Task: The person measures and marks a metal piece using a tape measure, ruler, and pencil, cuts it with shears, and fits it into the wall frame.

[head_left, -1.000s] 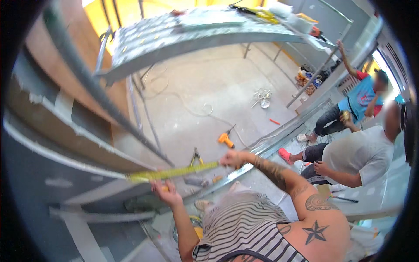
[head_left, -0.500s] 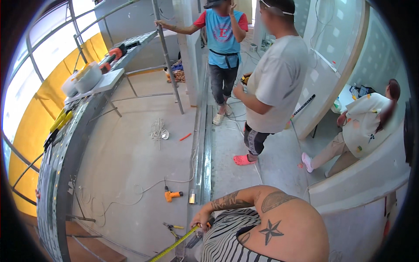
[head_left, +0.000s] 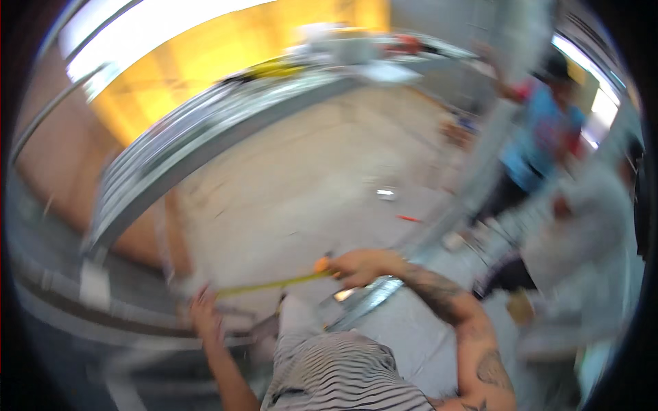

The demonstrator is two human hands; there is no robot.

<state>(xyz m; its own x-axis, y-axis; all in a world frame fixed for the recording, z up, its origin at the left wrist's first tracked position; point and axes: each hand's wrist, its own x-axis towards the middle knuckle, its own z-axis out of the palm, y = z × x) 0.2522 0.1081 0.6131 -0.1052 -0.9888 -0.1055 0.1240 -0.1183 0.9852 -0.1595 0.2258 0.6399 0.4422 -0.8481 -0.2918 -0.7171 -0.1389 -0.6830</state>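
My right hand (head_left: pixel 363 267) is closed around an orange tape measure (head_left: pixel 322 266) in front of my body. Its yellow blade (head_left: pixel 267 284) stretches leftward, nearly level, to my left hand (head_left: pixel 205 314). The blade's end meets the fingers of my left hand, which seem to pinch it, though motion blurs them. Below the right forearm lie shiny metal profiles (head_left: pixel 373 301) on the floor. My striped top and light trousers fill the bottom centre.
A scaffold platform (head_left: pixel 205 123) loaded with metal profiles curves across the left, with yellow tools (head_left: pixel 277 68) and a white tub (head_left: pixel 353 48) on it. Two people stand at right, one in a blue top (head_left: pixel 541 137), one in white (head_left: pixel 582 233). A red piece (head_left: pixel 409 219) lies on the floor.
The view has swung left, so the platform and both people appear farther right, blurred. My left hand has come into sight at the blade's end. The third person has left the view.
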